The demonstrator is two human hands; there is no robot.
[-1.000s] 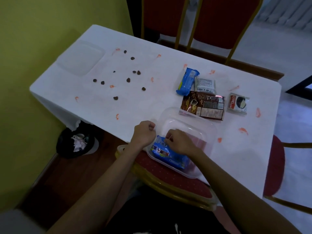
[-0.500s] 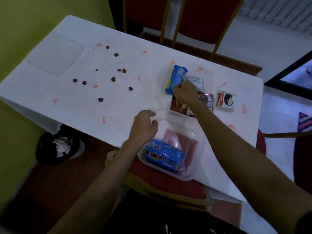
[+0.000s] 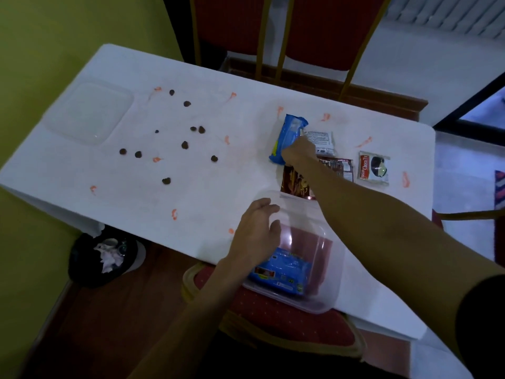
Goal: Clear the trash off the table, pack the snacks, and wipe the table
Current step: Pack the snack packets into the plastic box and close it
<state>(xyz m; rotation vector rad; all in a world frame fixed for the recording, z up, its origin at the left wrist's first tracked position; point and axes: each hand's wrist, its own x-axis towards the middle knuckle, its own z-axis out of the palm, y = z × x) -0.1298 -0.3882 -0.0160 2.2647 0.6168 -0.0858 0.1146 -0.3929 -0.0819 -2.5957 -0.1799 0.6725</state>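
A clear plastic container (image 3: 325, 291) overhangs the table's near edge, with a blue snack pack (image 3: 284, 268) lying inside. My left hand (image 3: 255, 236) rests on the container's left rim. My right hand (image 3: 299, 154) reaches far across and closes on a blue snack packet (image 3: 288, 132) lying on the white table (image 3: 191, 187). Beside it lie a grey-white packet (image 3: 322, 139), a brown packet (image 3: 295, 184) partly under my arm, and a Choco Pie packet (image 3: 374, 168). Several dark crumbs (image 3: 185, 144) and orange smears (image 3: 174, 214) dot the tablecloth.
A clear lid (image 3: 90, 113) lies at the table's far left. A black trash bin (image 3: 102, 258) with crumpled paper stands on the floor below the left edge. Red chairs stand behind the table (image 3: 322, 31), under the container (image 3: 273, 310), and at the right (image 3: 464, 214).
My right hand left the container, reached across the table and closed on the blue packet. My left hand opened and stayed at the container's rim.
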